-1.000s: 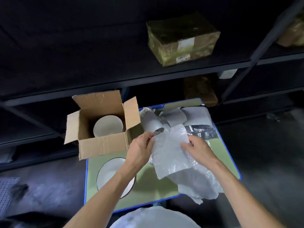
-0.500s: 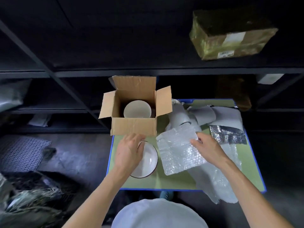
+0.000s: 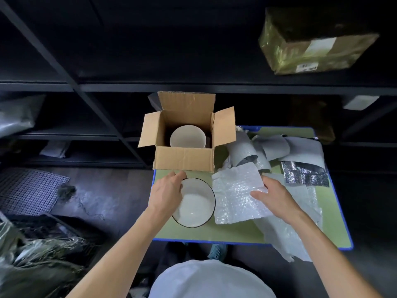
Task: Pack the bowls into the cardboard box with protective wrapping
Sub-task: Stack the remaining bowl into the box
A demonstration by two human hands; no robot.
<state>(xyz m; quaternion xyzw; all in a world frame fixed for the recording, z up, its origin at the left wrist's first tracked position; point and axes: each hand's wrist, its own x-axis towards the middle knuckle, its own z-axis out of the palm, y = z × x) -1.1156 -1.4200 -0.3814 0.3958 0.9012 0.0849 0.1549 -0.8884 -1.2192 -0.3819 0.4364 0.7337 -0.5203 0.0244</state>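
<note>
green table (image 3: pixel 225 233) bears cardboard box (image 3: pixel 184 159) | dark shelving (image 3: pixel 193 88) behind | dark floor (image 3: pixel 107 190)

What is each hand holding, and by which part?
The left hand grips the bowl by its left rim; the right hand pinches the bubble wrap sheet at its right edge.

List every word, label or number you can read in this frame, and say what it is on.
No text can be read here.
On the wrapped parcel, the small white label has dark print, too blurred to read.
The larger white label on the same parcel shows nothing legible.
The white tag at right looks blank or blurred.
The cardboard box shows no print.
</note>
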